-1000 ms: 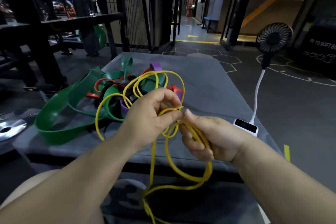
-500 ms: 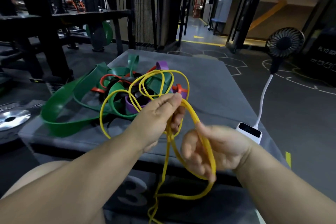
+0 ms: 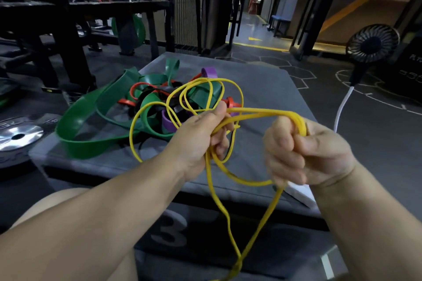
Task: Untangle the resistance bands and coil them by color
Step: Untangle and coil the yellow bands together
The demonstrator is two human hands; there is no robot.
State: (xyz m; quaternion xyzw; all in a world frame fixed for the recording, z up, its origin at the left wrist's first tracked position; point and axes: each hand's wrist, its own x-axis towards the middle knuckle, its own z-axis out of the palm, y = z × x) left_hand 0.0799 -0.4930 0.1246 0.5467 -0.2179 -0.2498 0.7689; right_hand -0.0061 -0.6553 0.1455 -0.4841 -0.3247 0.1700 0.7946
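L hand (image 3: 201, 141) and R hand (image 3: 303, 153) both hold the yellow band (image 3: 262, 112), up in front of the body over the near part of a gray padded box (image 3: 262, 80).

L hand: fingers (image 3: 219, 143) curled round several yellow strands, thumb pressed on top, back of hand toward the camera. R hand: closed in a fist w/ a bunch of yellow strands wrapped over the top knuckle, fingers tight on them. Btwn the 2 hands the strands run nearly level and look taut.

From the L hand, 3 or 4 yellow loops stand up and back, over the pile on the box; 1 bigger loop sags left and down toward the box top. Cannot tell if these loops are caught in the pile or just in front of it. Below the hands more yellow hangs in long loops past the box's front edge and out of frame at the bottom.

Pile sits on the far-left part of the box: a wide green band (image 3: 91, 149) sprawled to the left edge, a red band (image 3: 231, 102) and a purple band (image 3: 167, 122) mixed in.

A small fan (image 3: 372, 43) on a white stalk (image 3: 341, 109) stands at the box's R side. A silver weight plate (image 3: 18, 137) lies left of the box.
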